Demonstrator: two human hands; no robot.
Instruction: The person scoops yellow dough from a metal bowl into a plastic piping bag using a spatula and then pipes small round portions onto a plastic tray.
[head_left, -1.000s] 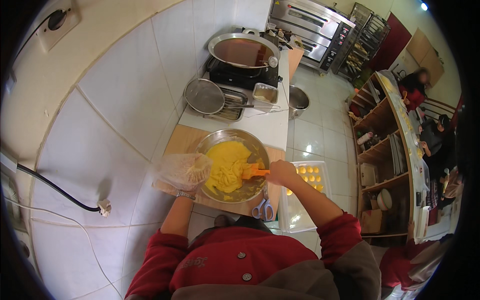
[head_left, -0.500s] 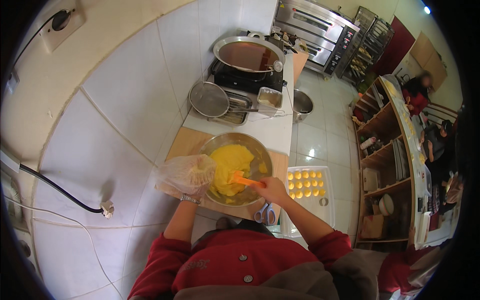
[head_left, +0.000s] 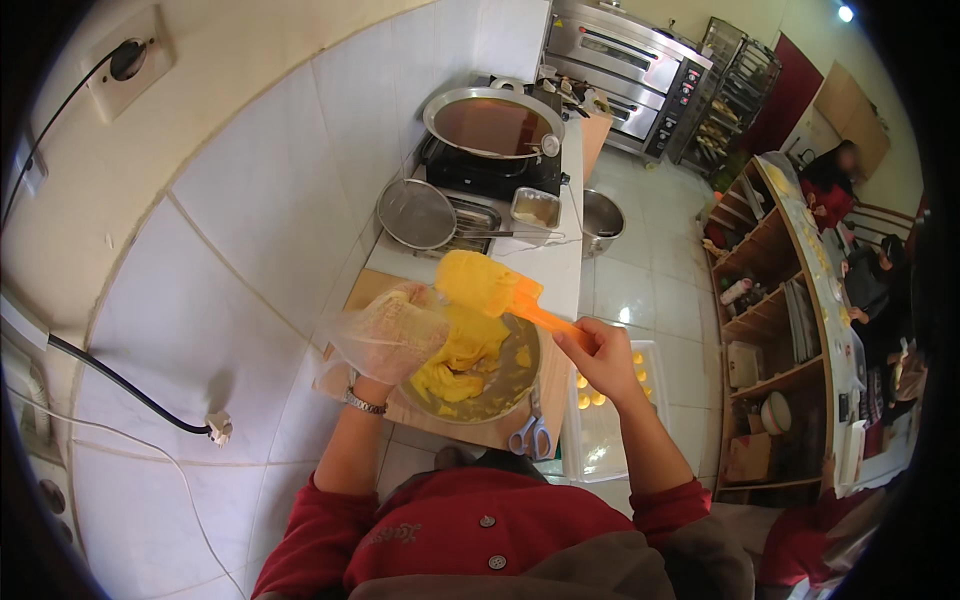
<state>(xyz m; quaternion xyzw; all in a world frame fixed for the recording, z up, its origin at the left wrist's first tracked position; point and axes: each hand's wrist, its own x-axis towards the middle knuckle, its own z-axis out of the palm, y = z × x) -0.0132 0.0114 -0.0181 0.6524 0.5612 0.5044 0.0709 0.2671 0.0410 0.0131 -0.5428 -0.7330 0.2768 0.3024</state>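
1. White-tiled wall (head_left: 250, 200) on the left; narrow counter (head_left: 560, 265) runs away from the person toward a steel oven (head_left: 625, 75) at the far end.
2. Wooden board (head_left: 470, 430) lies on the near counter. Metal bowl (head_left: 490, 375) sits on it, holding yellow batter (head_left: 455, 365).
3. Left hand (head_left: 390, 330), in a clear plastic glove, is curled at the bowl's left rim (glove bunches up, so the exact grip on the rim is hard to read). Watch on that wrist.
4. Right hand (head_left: 605, 355) is bare and clamped on the orange handle of a spatula (head_left: 495, 290). Blade is lifted above the bowl, tilted up to the left, coated in batter.
5. Hands are apart, one on each side of the bowl.
6. Scissors (head_left: 535, 437) lie on the board's near right corner, just beside the bowl.
7. Tray (head_left: 600, 440) of small yellow pieces sits lower, right of the board, partly hidden by the right forearm.
8. Farther up the counter: a round sieve (head_left: 415, 213), a small steel container (head_left: 535, 207), then a wide pan (head_left: 490, 122) on a black burner.
9. Steel pot (head_left: 603, 217) on the floor right of the counter.
10. Shelves (head_left: 775, 290) at right; people beyond, blurred.
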